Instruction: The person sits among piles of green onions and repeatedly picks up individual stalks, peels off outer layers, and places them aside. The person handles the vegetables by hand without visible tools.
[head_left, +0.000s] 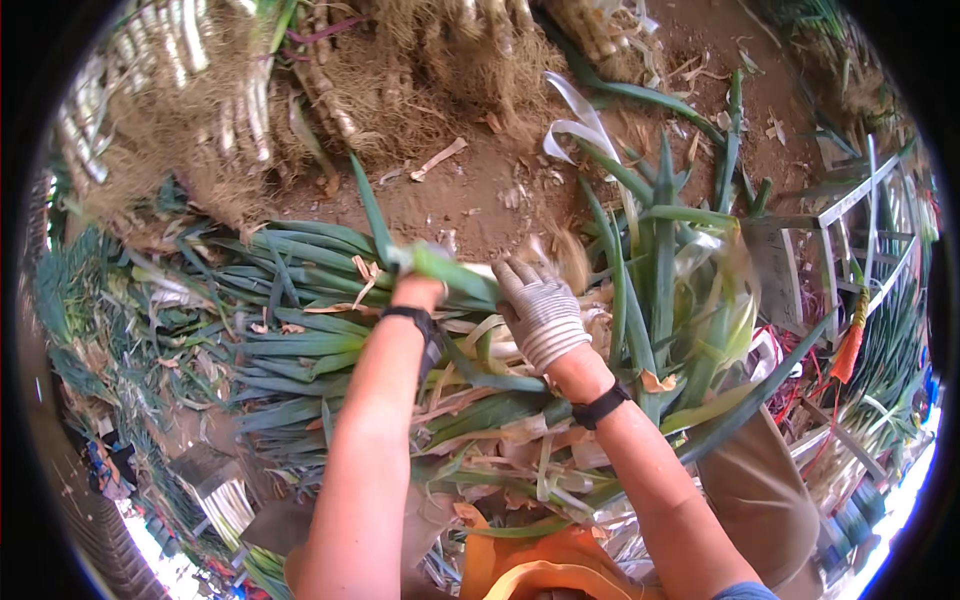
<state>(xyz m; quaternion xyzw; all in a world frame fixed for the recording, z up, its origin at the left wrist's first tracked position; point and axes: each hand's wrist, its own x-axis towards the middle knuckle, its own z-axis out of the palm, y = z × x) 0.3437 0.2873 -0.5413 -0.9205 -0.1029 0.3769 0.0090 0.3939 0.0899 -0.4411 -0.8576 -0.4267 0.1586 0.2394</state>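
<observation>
A leek (459, 279), blurred by motion, lies crosswise between my two hands. My left hand (424, 291) holds its green end and is mostly hidden behind the leaves. On the white part rests my right hand (541, 309), in a grey-white knit glove, with its fingers curled over the stalk. The blurred root tuft (568, 259) shows just past the right fingers. Beneath both hands lies a heap of leeks with green leaves (307, 349) pointing left. Dry, peeled leaf scraps (517, 442) are strewn over the near side of this heap.
Leeks with tangled roots (420, 90) are stacked along the far side. Bare soil (487, 199) with scraps lies before them. Loose green leaves (664, 262) stand at the right, beside a metal frame (825, 232). An orange cloth or bag (540, 562) is close to my body.
</observation>
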